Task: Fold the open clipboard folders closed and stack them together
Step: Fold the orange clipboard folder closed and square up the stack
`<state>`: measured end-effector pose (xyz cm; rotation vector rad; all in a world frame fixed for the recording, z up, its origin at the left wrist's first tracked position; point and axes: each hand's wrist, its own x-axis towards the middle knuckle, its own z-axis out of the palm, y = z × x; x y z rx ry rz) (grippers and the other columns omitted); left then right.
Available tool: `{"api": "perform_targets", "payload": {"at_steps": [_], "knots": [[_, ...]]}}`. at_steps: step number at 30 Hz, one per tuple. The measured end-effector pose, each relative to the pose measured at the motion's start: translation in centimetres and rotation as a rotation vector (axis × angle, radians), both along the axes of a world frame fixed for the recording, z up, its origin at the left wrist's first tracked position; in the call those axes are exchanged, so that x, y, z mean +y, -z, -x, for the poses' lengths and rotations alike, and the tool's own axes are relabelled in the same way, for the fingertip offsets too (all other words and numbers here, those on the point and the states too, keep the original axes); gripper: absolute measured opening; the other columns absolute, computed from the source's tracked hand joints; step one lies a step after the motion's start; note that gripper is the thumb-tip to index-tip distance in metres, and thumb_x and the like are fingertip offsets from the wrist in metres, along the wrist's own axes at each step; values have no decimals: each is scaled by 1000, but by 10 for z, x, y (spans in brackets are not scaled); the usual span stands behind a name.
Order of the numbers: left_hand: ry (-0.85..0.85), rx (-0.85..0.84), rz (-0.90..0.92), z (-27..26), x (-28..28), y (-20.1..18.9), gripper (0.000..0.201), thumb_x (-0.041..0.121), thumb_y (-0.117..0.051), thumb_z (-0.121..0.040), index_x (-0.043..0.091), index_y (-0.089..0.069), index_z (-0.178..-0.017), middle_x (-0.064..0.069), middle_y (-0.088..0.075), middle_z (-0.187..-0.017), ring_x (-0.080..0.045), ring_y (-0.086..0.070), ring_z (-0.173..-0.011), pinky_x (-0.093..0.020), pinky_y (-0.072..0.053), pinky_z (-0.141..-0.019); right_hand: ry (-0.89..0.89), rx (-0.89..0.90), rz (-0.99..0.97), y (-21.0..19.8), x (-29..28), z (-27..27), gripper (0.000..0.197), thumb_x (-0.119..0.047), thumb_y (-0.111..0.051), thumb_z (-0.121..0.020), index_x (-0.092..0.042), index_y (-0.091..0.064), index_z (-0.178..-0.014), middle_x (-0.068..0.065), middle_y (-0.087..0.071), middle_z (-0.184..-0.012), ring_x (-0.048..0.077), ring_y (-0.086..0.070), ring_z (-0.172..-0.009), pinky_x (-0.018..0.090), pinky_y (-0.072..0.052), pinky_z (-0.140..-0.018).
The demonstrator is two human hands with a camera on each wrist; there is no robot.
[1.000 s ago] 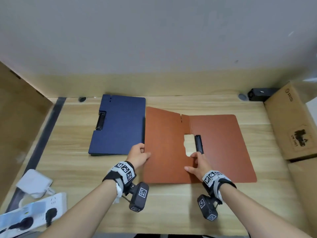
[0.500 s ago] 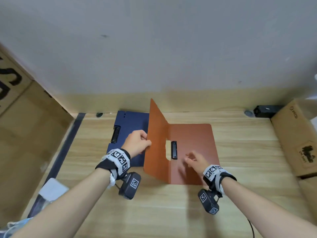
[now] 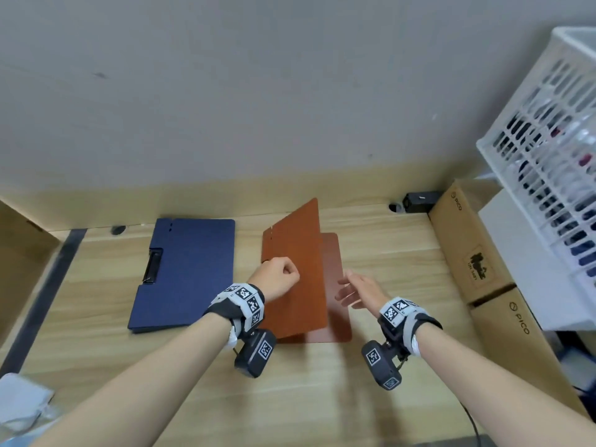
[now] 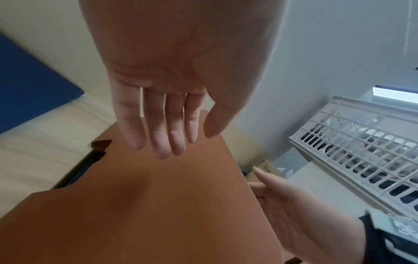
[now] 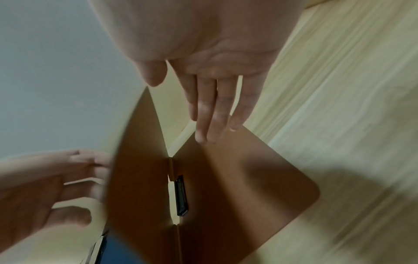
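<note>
Brown folder cover swings past upright since a second ago, tilting over its base; blue folder lies closed at left on surface; left hand pushes cover, fingers straight; right hand open, beside base edge.

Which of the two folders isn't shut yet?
The brown folder: its cover stands tilted above its back panel. The blue folder to its left lies flat and closed.

You get even, soft overhead light; wrist views show motion blur, wide-angle bending at the edges, and hand shadows on the brown folder.
</note>
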<state>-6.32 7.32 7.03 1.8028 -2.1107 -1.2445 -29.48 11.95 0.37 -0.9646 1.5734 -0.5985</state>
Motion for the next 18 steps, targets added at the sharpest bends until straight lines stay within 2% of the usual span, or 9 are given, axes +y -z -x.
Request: {"api": "perform_targets", "payload": {"at_steps": [3,5,6,8,10,12,15,16,18], "knots": [[-3,-39,-53,-4,5,15,19,27,-50,-89,21,-67,-94,3,-70,-94,-18,-66,-90,-38,-55,-86,96,-35,-26,13,3,0,44,-49,-35,-99,-17,-63,-109,7,-70,-91,21,-64,-76,32,-50,-71],[-30,-61,-85,-12,8,28,20,26,-49,-89,21,-68,-94,3,-70,-97,-18,-65,-92,-38,-54,-88,140,-1,-23,25,6,0,43,-47,-38,-98,-15,-62,-114,7,-69,-101,21,-63,-82,32,-52,-72],[-53,-78,-109,-16,10,36,20,25,-48,-90,21,-67,-95,3,-70,-98,-18,-64,-94,-37,-53,-89,152,39,-15,34,7,1,42,-45,-42,-97,-15,-61,-118,6,-68,-109,21,-64,-88,34,-52,-78],[-112,-91,-145,-25,15,53,20,24,-48,-92,19,-67,-98,3,-69,-103,-18,-63,-100,-34,-51,-90,111,176,3,48,8,4,40,-37,-51,-94,-14,-58,-126,5,-64,-124,23,-61,-106,39,-49,-96],[-167,-126,-178,-31,20,68,22,22,-50,-92,17,-66,-106,1,-67,-110,-19,-62,-103,-29,-48,-88,67,256,-9,57,7,3,41,-26,-56,-93,-8,-56,-130,8,-60,-130,24,-57,-117,38,-42,-106],[-216,-145,-212,-37,25,86,29,22,-52,-91,15,-61,-118,-2,-63,-118,-21,-60,-108,-27,-44,-88,36,309,-23,65,6,1,39,-17,-58,-92,-4,-57,-128,11,-62,-127,26,-57,-117,34,-42,-104],[-254,-115,-274,-44,30,124,58,28,-56,-79,13,-49,-134,-3,-56,-132,-23,-58,-116,-29,-45,-97,-3,382,-33,77,6,-4,31,-10,-56,-89,-1,-62,-119,14,-66,-120,30,-62,-109,36,-46,-98],[-282,-102,-283,-46,30,141,66,30,-55,-72,13,-48,-135,-4,-55,-134,-22,-58,-116,-33,-47,-100,7,389,-39,80,6,-6,32,-10,-56,-89,-2,-61,-119,14,-67,-120,29,-62,-108,36,-47,-97],[-365,-42,-280,-45,30,151,63,25,-58,-71,8,-48,-131,-6,-58,-128,-22,-59,-111,-37,-51,-96,28,427,-53,85,5,-10,35,-13,-56,-89,-4,-58,-123,12,-66,-120,29,-62,-109,36,-47,-96]]}}
